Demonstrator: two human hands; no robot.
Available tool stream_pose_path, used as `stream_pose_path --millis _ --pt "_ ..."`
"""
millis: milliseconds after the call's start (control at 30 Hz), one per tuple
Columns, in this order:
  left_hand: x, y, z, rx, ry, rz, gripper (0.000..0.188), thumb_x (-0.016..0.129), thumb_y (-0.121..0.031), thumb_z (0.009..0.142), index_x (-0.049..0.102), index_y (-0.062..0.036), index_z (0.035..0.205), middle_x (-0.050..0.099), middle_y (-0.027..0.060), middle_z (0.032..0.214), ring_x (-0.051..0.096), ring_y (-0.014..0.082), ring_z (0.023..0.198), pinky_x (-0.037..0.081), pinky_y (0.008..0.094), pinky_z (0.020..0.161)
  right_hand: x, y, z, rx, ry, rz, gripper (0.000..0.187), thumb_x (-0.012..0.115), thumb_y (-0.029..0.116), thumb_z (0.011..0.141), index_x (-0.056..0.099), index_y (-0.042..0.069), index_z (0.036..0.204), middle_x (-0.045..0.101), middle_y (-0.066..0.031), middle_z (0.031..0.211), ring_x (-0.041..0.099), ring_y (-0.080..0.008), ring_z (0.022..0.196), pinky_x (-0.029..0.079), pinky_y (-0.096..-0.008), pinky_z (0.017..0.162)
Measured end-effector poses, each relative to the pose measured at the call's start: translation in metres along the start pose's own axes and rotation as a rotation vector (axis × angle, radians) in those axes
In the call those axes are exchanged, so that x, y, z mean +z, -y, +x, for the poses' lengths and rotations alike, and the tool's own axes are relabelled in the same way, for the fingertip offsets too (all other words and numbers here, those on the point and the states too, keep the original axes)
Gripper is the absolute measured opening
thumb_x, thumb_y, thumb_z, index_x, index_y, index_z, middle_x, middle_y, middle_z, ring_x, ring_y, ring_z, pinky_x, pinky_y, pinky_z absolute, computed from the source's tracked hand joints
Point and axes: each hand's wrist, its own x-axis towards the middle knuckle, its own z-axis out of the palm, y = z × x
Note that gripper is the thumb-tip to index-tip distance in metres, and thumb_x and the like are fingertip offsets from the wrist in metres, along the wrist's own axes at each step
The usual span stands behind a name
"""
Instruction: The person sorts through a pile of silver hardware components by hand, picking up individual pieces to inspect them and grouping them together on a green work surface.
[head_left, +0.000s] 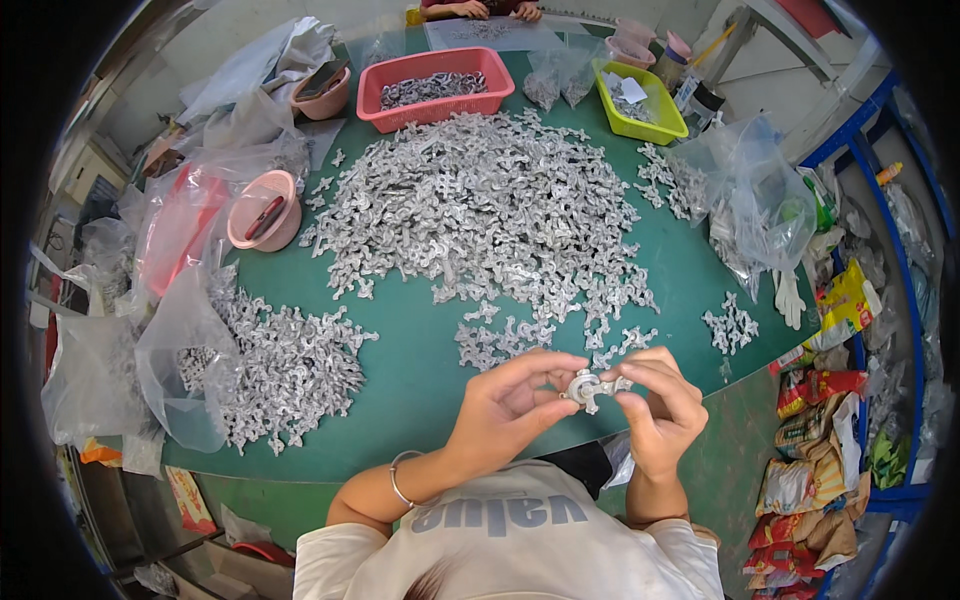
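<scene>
Just past the table's near edge, both my hands hold one small silver metal part (588, 390) with a rounded end and short arms. My left hand (512, 402) pinches its rounded end between thumb and fingers. The other end sits in the fingertips of my right hand (662, 408). Beyond my hands lies a small group of similar metal parts (500, 340), in front of a large heap of them (490, 200). Another pile (285, 375) spreads at the left, and a small cluster (731, 325) lies at the right.
On the green table (410, 420) stand a red basin (435, 115), a yellow-green basket (645, 125) and a pink cup (285, 235) holding a red-handled tool. Plastic bags crowd the left side and the right (760, 200). A blue rack (880, 150) stands at right. Another person's hands (475, 10) show across the table.
</scene>
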Motion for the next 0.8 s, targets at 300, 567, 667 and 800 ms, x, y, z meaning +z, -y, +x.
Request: stream_pose_path --millis 300,567,667,800 --pt "0.0 0.003 0.003 0.006 0.013 -0.058 0.037 0.054 0.009 0.079 0.047 0.0054 0.116 0.047 0.0083 0.097 0.048 0.0137 0.088 0.044 0.0268 0.078 0.001 -0.003 -0.001 -0.023 -0.033 -0.032 0.019 0.064 -0.005 0.065 0.061 -0.006 0.084 0.063 -0.0141 0.073 0.055 -0.0238 0.067 0.044 -0.0315 0.063" --pt "-0.009 0.006 0.007 -0.223 -0.037 0.094 0.02 0.047 -0.01 0.089 0.055 0.0059 0.082 0.056 0.0089 0.071 0.053 0.0132 0.057 0.048 0.0272 0.058 0.008 -0.01 -0.013 0.24 -0.065 0.17 0.008 0.062 0.0 0.074 0.058 -0.006 0.076 0.059 -0.0129 0.07 0.055 -0.0195 0.065 0.044 -0.0295 0.061" --pt "-0.011 0.008 0.006 -0.25 -0.021 0.12 0.024 0.044 -0.016 0.091 0.054 0.0048 0.082 0.055 0.0077 0.067 0.052 0.0122 0.055 0.047 0.0263 0.056 0.009 -0.008 -0.012 0.387 -0.075 0.269 0.009 0.058 0.001 0.079 0.055 -0.005 0.074 0.057 -0.0126 0.069 0.054 -0.0166 0.065 0.043 -0.0274 0.059" --pt "0.002 0.018 0.008 -0.179 -0.217 0.046 0.022 0.042 -0.018 0.092 0.049 0.0025 0.094 0.052 0.0049 0.064 0.048 0.0101 0.051 0.043 0.0241 0.05 0.013 -0.02 -0.02 0.425 -0.062 0.281 0.007 0.056 -0.001 0.079 0.054 -0.003 0.073 0.056 -0.01 0.068 0.052 -0.0146 0.063 0.041 -0.0255 0.058"
